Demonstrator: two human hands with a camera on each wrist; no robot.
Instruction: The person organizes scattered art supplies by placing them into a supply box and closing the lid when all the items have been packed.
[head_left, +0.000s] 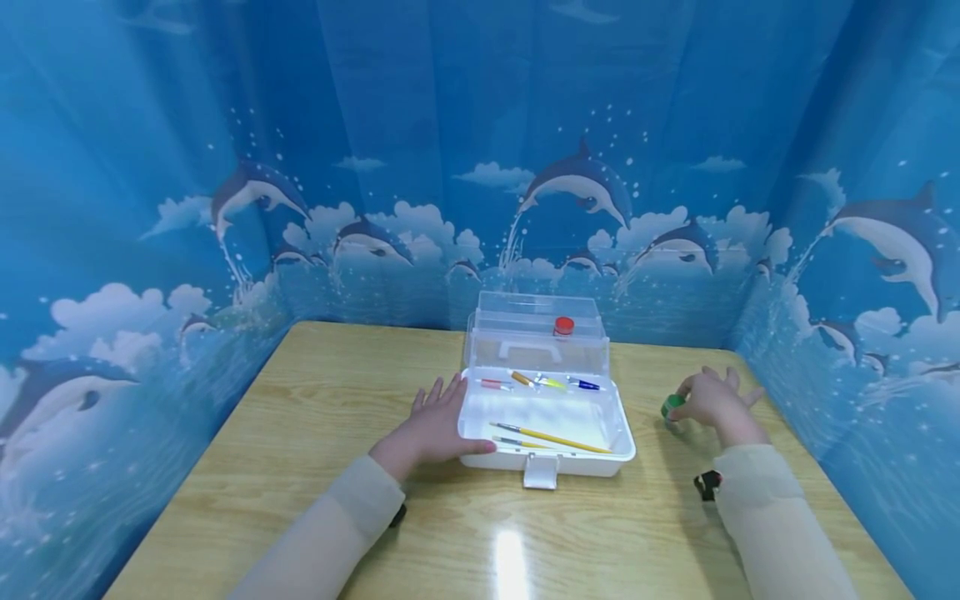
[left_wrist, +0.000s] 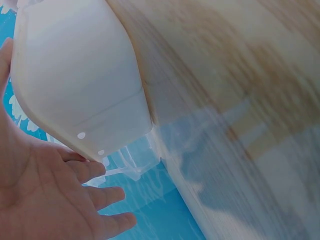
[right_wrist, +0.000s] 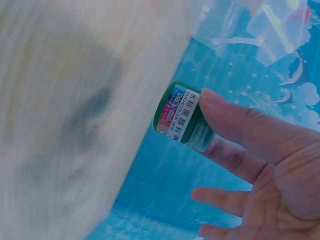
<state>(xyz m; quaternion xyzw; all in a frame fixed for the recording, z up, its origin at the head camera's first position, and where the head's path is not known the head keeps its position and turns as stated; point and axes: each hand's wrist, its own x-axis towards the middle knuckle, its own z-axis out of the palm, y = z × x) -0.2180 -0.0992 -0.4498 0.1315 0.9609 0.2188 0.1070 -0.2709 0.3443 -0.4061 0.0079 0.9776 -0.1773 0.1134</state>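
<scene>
A white plastic box (head_left: pixel 542 462) with its clear lid (head_left: pixel 540 321) raised stands on the table. My left hand (head_left: pixel 431 425) rests against the box's left side, fingers extended and thumb along the front rim. In the left wrist view, the palm (left_wrist: pixel 45 190) lies beside the box wall (left_wrist: pixel 80 75). Right of the box, my right hand (head_left: pixel 716 404) pinches a small green paint jar (right_wrist: pixel 182 112) between thumb and forefinger, other fingers spread. A printed label faces the right wrist camera. Whether the jar touches the table I cannot tell.
Inside the box lie two yellow-handled paintbrushes (head_left: pixel 558 438) and several small coloured items, including a blue one (head_left: pixel 584 384). A red-capped jar (head_left: pixel 564 326) shows at the raised lid. Blue dolphin-print curtains (head_left: pixel 420 167) enclose the wooden table (head_left: pixel 315 392) behind and at both sides.
</scene>
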